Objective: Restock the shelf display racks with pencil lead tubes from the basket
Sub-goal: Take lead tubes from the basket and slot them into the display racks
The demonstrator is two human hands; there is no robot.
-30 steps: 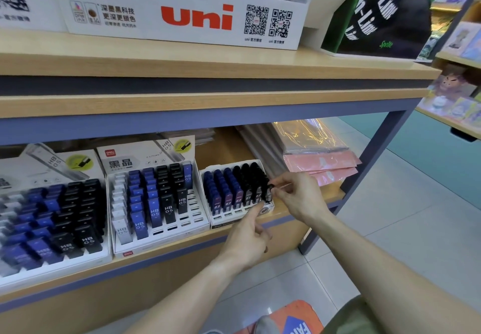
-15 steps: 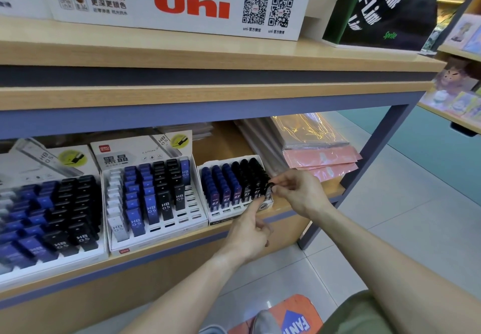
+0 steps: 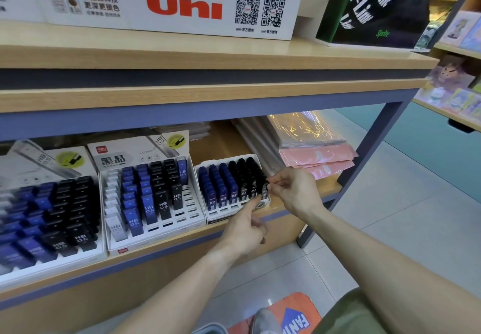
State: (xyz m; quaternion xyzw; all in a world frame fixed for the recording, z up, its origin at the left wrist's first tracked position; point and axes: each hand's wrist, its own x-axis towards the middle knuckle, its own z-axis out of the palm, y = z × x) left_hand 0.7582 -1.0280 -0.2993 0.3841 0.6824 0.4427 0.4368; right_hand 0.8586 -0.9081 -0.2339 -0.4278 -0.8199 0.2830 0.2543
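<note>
Both my forearms are bare, no sleeves, watch or rings showing on my left hand [image 3: 244,229] or right hand [image 3: 294,193]. I wear olive-green trousers [image 3: 364,315] and grey shoes [image 3: 265,320].
</note>
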